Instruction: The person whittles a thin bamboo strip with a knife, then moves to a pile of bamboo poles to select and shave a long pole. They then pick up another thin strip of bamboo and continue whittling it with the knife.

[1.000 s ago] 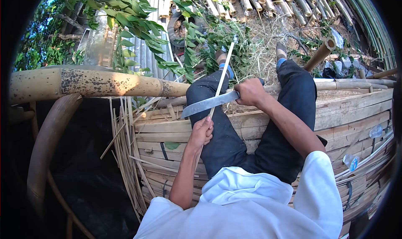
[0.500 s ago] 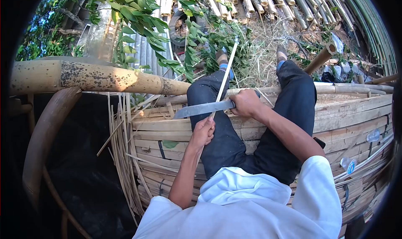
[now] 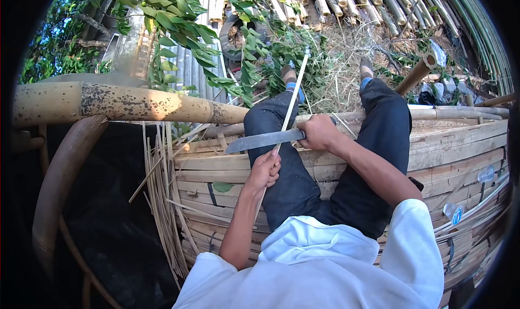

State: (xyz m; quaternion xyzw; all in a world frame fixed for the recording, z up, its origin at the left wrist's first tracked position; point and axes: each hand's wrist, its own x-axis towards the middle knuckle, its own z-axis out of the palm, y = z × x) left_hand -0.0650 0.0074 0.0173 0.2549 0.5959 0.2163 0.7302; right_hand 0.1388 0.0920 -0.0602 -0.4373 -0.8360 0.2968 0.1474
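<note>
My left hand (image 3: 265,171) is closed round a long, thin bamboo strip (image 3: 293,99), which slants up and away over my left thigh. The strip's lower part runs down along my left forearm. In my right hand (image 3: 318,132) is the handle of a machete (image 3: 260,141), its broad grey blade pointing left. The blade lies across the strip just above my left fist, at or very near its surface. Whether the edge bites into the strip is too small to tell.
I sit on stacked bamboo slats (image 3: 460,152). A thick bamboo pole (image 3: 157,104) crosses at left, above a bundle of thin strips (image 3: 162,200). Leafy branches (image 3: 184,27) hang ahead. Cut bamboo poles (image 3: 379,8) lie beyond my feet. A plastic cup (image 3: 453,212) rests at right.
The view has shifted very slightly. Both hands, the machete and the bamboo strip keep nearly the same positions.
</note>
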